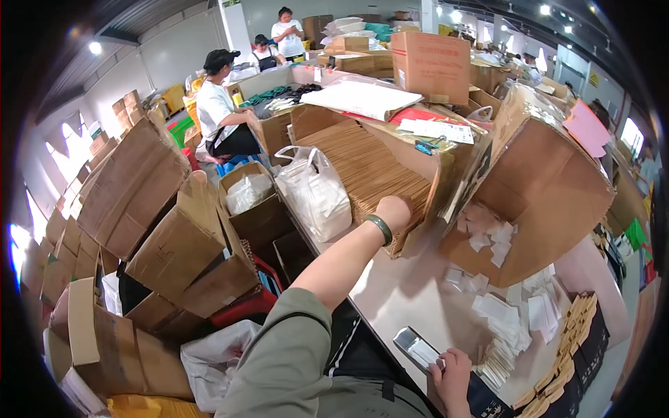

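Observation:
My left arm, with a dark green bangle at the wrist, reaches to a cardboard box packed with brown kraft cardboard pieces [362,167] in close rows. My left hand [394,212] is at the near end of those rows; its fingers are hidden behind the hand. At the table's near edge, my right hand [453,377] has its fingers curled on a flat black packet [488,400] with pale print. A shiny, pale-centred end [418,348] shows beyond its fingers. Beside it lie small folded white papers [498,359].
Black packets with kraft tops [575,355] stand in a row at right. A tilted carton [536,188] spills white slips. A white plastic bag [317,195] stands left of the kraft pieces. Cartons [167,244] crowd the left. A seated person [223,111] works beyond.

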### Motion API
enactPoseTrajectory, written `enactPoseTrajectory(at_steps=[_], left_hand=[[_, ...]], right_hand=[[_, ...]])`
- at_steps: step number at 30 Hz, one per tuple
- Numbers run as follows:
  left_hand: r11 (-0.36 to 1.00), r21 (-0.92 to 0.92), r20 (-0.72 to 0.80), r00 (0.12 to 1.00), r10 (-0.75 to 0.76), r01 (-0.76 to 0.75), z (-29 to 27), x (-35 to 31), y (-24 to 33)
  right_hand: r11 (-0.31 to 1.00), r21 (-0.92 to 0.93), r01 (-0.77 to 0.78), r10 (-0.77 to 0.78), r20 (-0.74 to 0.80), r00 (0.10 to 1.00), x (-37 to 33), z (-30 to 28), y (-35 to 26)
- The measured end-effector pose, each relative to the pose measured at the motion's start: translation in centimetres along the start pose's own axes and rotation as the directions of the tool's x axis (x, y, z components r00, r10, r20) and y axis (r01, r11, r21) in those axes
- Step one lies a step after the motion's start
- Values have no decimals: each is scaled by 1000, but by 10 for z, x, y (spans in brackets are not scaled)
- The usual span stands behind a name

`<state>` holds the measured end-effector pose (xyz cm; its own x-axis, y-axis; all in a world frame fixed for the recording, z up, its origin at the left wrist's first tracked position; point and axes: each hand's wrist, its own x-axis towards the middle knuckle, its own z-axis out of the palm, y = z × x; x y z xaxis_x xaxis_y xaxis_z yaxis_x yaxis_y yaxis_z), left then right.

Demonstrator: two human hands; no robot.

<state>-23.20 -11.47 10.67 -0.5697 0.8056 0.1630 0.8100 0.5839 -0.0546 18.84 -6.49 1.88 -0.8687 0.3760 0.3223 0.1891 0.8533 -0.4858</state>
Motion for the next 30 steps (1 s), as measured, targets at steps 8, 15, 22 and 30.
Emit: enactPoseTrajectory(at_steps=[8,15,22,30], left_hand=[[558,-808,-199,804,-560,188,14,-116,-9],[455,-887,-35,972,-231,76,55,-218,38],[362,-926,185,966,180,110,18,-216,60],[528,-839,320,905,281,133,42,-192,109]], right_hand=[[998,41,-49,51,-36,998,-34,-23,13],[998,61,-35,31,69,997,-51,-34,15],[996,80,33,-45,144,989,-32,-35,15],[995,66,79,-86,108,990,-25,-31,17]])
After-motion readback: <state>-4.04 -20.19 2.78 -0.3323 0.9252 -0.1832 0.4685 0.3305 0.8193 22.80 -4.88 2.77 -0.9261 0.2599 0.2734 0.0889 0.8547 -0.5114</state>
